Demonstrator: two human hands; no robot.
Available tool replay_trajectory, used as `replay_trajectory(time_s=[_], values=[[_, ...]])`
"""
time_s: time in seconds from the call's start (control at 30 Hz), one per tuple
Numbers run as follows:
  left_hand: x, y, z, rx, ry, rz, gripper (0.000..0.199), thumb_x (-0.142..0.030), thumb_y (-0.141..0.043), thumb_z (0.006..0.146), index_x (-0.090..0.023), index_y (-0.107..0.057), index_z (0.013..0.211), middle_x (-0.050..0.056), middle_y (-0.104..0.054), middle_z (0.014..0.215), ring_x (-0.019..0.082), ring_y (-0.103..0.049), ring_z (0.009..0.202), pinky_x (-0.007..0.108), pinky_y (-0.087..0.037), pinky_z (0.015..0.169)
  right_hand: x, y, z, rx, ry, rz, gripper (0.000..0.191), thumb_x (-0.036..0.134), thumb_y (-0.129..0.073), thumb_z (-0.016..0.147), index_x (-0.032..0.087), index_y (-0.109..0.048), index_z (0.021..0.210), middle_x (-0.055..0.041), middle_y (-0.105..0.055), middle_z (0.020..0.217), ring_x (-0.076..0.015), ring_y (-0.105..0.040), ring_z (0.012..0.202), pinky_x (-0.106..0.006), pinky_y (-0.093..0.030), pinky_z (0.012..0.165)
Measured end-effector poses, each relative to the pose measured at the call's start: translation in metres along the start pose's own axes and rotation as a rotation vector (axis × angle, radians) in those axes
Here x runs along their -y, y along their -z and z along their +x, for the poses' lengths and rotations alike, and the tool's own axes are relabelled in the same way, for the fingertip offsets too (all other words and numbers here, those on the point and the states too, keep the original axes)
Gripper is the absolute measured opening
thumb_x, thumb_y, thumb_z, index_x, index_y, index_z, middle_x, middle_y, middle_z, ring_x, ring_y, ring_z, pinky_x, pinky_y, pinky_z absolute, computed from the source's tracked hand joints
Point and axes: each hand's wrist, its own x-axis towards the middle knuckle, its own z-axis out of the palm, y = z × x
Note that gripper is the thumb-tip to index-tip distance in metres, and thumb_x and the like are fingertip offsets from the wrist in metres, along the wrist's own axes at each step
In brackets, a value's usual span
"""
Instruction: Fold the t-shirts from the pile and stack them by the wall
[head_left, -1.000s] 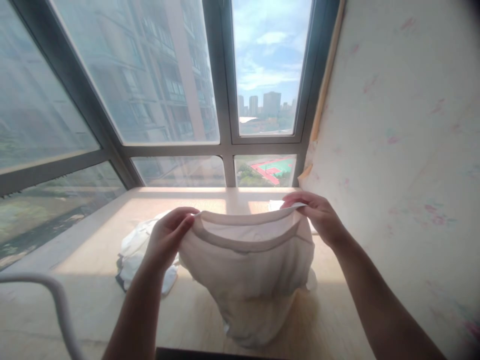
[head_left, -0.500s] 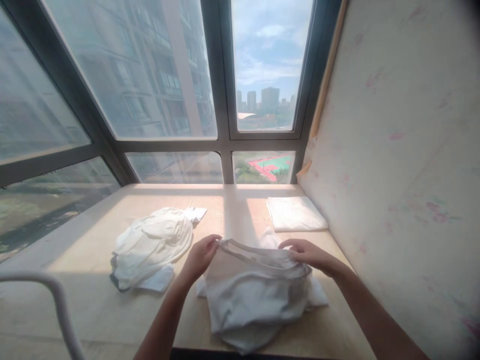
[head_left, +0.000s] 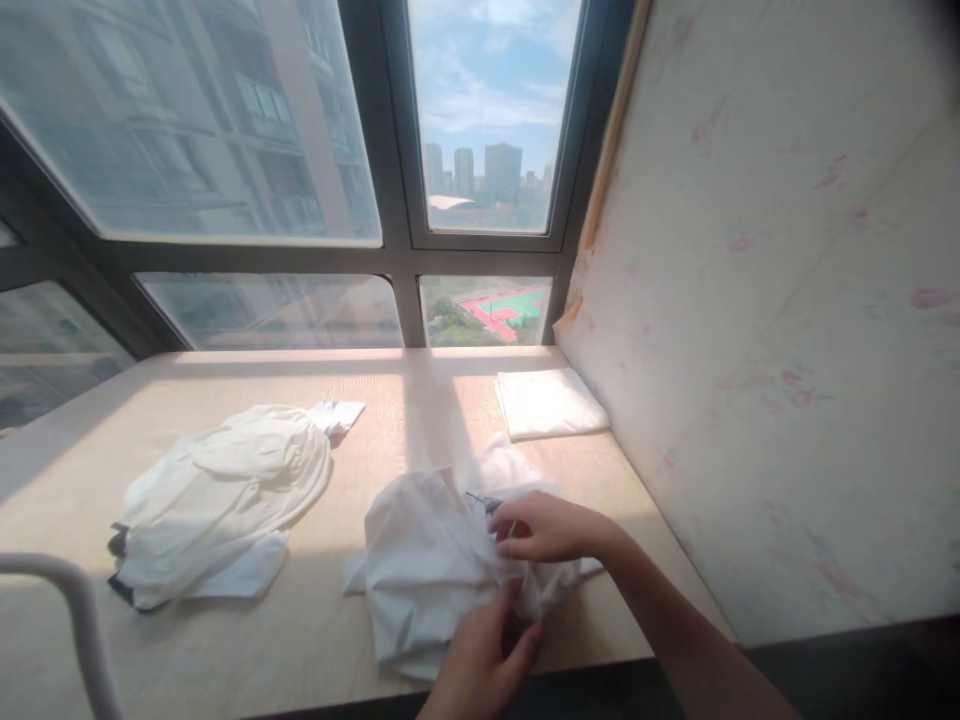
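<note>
My right hand [head_left: 559, 528] is on a loose, rumpled white garment of thin fabric [head_left: 420, 560], fingers curled over its right part; can't tell if they pinch cloth, folds hide the tips. My left hand [head_left: 480, 650] is just below, at the garment's near side, thumb and forefinger apart, no cloth visibly clamped between them. A small dark patch [head_left: 491, 504] shows in the folds by my right fingertips; too small to identify. Garment lies bunched near the front edge of a pale wood-grain tabletop [head_left: 322, 650], white ends poking out on either side. Step in hand, my read: gathering and arranging this garment on the tabletop. Next move probably calls for a sure hold on the loose cloth, then smoothing it without dragging the layers. Beyond it, right: a flat, folded white cloth [head_left: 555, 405], apart from my hands, near a pale floral-patterned wall [head_left: 750, 300]. Left, well apart: a loose cream-white heap of fabric [head_left: 232, 480], dark material at its left end. Grey-framed windows [head_left: 390, 260] behind; a curved white tube [head_left: 71, 590], lower left.
</note>
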Motion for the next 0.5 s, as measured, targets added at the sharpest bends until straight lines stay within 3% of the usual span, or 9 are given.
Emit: replay_trajectory(time_s=[0.1,0.2,0.33,0.5], values=[[0.007,-0.013,0.003,-0.004,0.055,-0.041,0.053,-0.053,-0.055,0.089,-0.018,-0.06,0.128,0.011,-0.072,0.086,0.026,-0.066,0.081,0.034,-0.051,0.071,0.009,0.016,0.031,-0.155,0.027,-0.116,0.032,0.024,-0.063,0.084,0.019,-0.071,0.115,-0.0056,-0.072,0.11,-0.0191,-0.064,0.098,-0.029,-0.051,0.085],[0.006,-0.015,0.0,-0.018,0.047,-0.139,0.048,-0.055,-0.054,0.09,-0.019,-0.064,0.119,0.01,-0.071,0.082,0.025,-0.066,0.077,0.033,-0.051,0.069,0.014,0.021,0.062,-0.115,0.081,-0.135,0.045,0.019,-0.068,0.079,0.021,-0.068,0.123,-0.0062,-0.066,0.128,-0.0215,-0.06,0.116,-0.034,-0.048,0.097],[0.014,-0.017,-0.013,-0.029,0.005,-0.235,0.048,-0.061,-0.055,0.089,-0.022,-0.065,0.115,0.007,-0.07,0.082,0.021,-0.062,0.073,0.029,-0.049,0.067,0.013,0.008,0.101,0.014,0.182,-0.198,0.061,0.004,-0.072,0.065,0.025,-0.07,0.122,-0.0046,-0.057,0.143,-0.0234,-0.051,0.132,-0.036,-0.041,0.109],[0.037,-0.035,-0.027,-0.031,-0.011,-0.366,0.063,-0.068,-0.064,0.081,-0.023,-0.062,0.125,0.006,-0.068,0.089,0.018,-0.061,0.077,0.026,-0.049,0.072,0.005,-0.011,0.137,-0.028,0.249,-0.24,0.055,-0.008,-0.047,0.074,0.023,-0.076,0.109,-0.0072,-0.055,0.145,-0.0227,-0.048,0.138,-0.039,-0.037,0.115]])
